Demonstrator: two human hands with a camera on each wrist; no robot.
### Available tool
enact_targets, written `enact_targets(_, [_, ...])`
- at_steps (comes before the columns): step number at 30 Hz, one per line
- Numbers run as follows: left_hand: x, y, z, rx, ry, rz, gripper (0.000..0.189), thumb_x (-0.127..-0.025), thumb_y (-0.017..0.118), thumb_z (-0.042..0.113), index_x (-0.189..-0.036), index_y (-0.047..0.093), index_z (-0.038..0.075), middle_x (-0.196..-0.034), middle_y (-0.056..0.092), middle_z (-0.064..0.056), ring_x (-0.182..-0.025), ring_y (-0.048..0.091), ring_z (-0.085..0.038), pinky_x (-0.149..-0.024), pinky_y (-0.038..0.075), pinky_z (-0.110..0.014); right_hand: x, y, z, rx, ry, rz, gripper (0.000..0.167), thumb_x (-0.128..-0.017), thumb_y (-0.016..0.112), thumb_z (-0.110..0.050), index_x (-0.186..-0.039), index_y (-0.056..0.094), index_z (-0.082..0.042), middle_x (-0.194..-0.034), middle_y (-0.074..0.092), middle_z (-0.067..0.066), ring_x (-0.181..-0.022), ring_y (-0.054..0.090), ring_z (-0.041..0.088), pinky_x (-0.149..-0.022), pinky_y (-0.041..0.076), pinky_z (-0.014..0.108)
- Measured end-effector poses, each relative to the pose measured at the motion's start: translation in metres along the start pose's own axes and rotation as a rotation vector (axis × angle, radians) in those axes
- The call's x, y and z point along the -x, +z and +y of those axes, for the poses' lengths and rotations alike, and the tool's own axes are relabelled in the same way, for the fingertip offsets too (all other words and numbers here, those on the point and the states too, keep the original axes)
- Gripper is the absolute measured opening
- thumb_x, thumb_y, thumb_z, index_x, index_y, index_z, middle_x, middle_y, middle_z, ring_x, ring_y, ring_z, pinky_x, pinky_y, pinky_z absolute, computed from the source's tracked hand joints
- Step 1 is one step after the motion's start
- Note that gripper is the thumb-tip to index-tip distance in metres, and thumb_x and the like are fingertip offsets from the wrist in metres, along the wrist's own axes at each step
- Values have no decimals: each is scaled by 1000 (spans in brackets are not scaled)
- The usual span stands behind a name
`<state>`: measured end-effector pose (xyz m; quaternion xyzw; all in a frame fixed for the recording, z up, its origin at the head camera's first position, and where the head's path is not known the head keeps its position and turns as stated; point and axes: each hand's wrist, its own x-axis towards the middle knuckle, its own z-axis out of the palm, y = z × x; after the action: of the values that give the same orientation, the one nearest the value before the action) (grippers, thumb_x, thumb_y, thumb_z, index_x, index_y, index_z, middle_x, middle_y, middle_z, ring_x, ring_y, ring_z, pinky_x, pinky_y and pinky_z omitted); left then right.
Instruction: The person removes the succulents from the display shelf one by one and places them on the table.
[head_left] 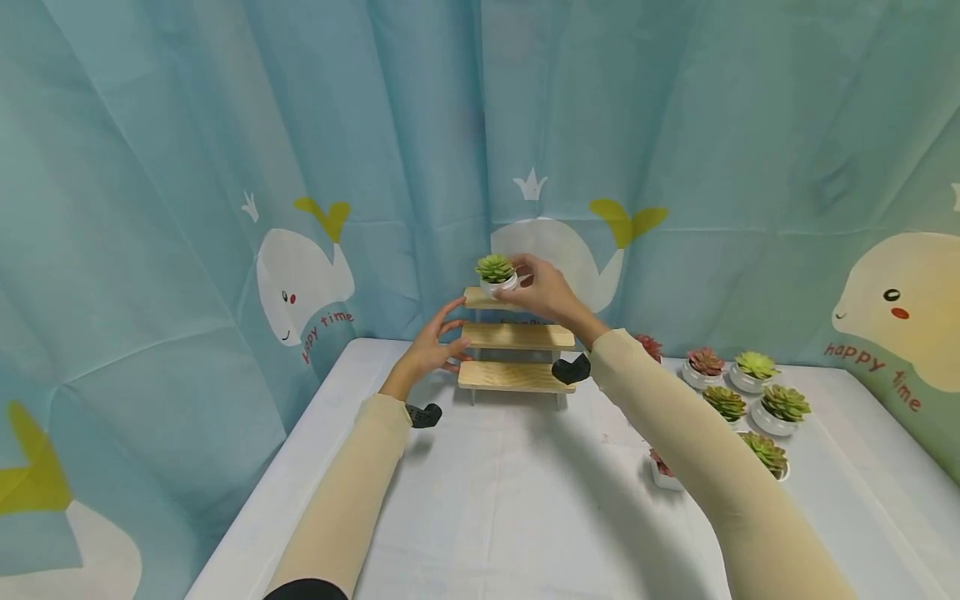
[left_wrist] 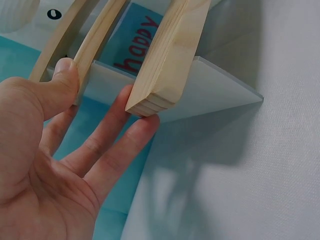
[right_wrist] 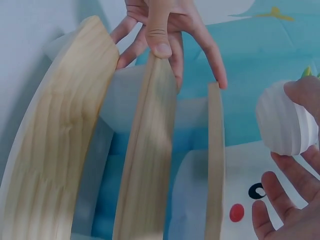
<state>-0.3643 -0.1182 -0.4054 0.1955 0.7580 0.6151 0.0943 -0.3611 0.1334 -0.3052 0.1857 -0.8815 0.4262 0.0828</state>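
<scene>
A three-tier display stand (head_left: 517, 336) with wooden shelves stands at the back of the table. My right hand (head_left: 546, 292) pinches the white ribbed pot (right_wrist: 286, 120) of a green artificial succulent (head_left: 494, 267) between thumb and fingers. In the right wrist view the pot is held off to the side of the top shelf (right_wrist: 215, 160). My left hand (head_left: 429, 346) holds the stand's left end. In the left wrist view its thumb lies on the middle shelf (left_wrist: 92, 42), while other fingertips touch the end of the bottom shelf (left_wrist: 162, 75).
Several more potted succulents, such as a red one (head_left: 705, 363) and a green one (head_left: 784, 405), stand at the right of the white table (head_left: 450, 500). My right forearm passes in front of some of them. A blue whale-print curtain (head_left: 420, 167) hangs behind the stand.
</scene>
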Motion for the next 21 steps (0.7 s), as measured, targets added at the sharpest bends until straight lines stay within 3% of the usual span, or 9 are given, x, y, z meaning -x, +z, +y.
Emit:
enact_targets(9, [1, 0, 0, -8, -12, 4, 78, -101, 67, 15, -161, 27, 43, -162, 34, -16, -91, 75, -37, -77, 60, -57, 14, -11, 4, 28, -9, -9, 65, -90, 80, -38, -140, 55, -6, -131, 59, 15, -120, 58, 31, -102, 49, 48])
enact_targets(21, [1, 0, 0, 0, -3, -4, 79, -101, 68, 14, -162, 26, 42, -164, 30, -18, -91, 75, -36, -77, 61, -56, 39, -31, 17, 103, -4, -14, 64, -90, 81, -36, -140, 55, -6, -133, 59, 16, -117, 59, 34, -100, 50, 50])
